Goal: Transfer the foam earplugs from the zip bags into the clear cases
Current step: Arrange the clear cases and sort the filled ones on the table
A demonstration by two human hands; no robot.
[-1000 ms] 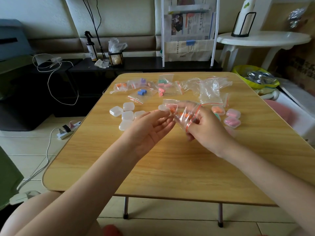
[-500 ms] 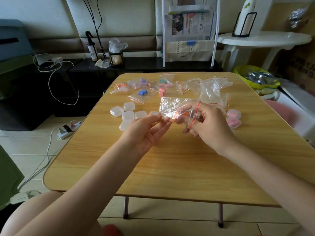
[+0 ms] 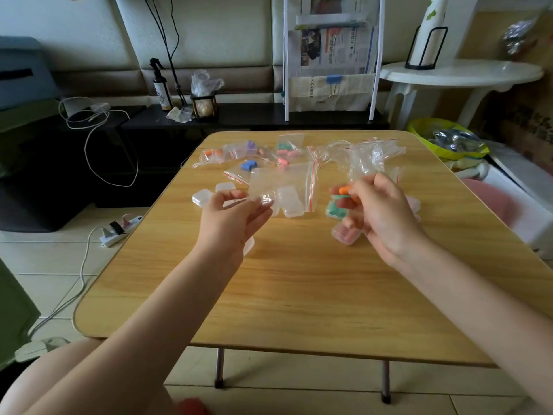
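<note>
Earplugs (image 3: pixel 344 190), orange, sit pinched in the right hand (image 3: pixel 386 217) above the filled cases (image 3: pixel 345 235). Left hand (image 3: pixel 230 223) pinches the bag (image 3: pixel 284 184) by its corner, over the table (image 3: pixel 299 295).

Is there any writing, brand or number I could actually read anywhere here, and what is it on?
None can be read as it stands.
Newspapers in the white rack: headlines and columns of print, too small and blurred to read.
Spray bottle on the dark shelf: a label with a mark, unreadable.
Cardboard box at the far right: dark print, too blurred.
Zip bag held by the left hand, and the clear cases: no writing visible.
</note>
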